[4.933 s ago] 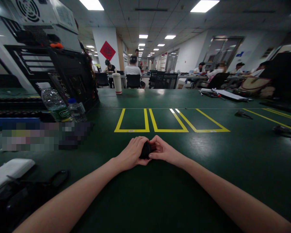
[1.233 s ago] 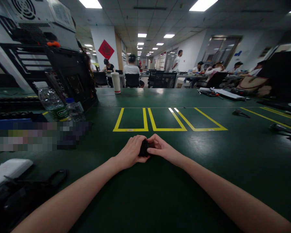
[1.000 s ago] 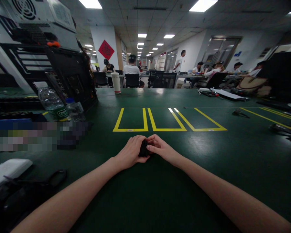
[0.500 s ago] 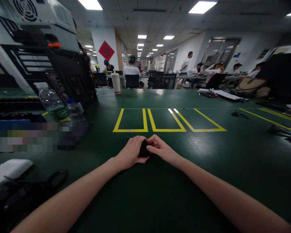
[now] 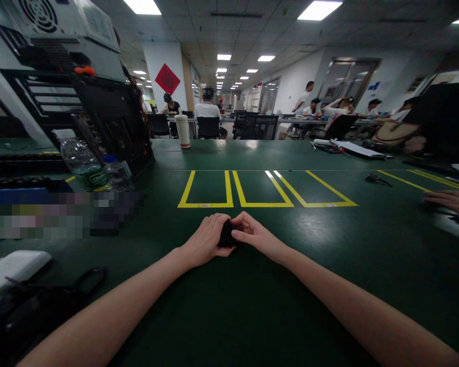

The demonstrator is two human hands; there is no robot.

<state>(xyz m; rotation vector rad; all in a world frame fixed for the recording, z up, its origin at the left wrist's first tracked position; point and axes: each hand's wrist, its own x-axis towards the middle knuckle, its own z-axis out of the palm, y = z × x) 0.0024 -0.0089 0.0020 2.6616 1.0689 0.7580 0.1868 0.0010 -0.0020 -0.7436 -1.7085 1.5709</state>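
In the head view, the left hand [image 5: 204,239] curls around a small black thing [image 5: 226,234]. The right hand [image 5: 254,235] pinches the other side of it with thumb and fingers. So the thing is in both hands, low over the green table [image 5: 233,311], on the near side of the yellow tape [image 5: 204,205]. I cannot tell if it touches the table.

The picking up is done, and the work looks to me like it is in the middle. The black thing is not put down yet. The fingers hide much of it, so I cannot tell what is done to it or how much is left.

Off to the right, another person's hand [image 5: 453,203] is over the table. A white bottle [image 5: 183,131] stands at the back.
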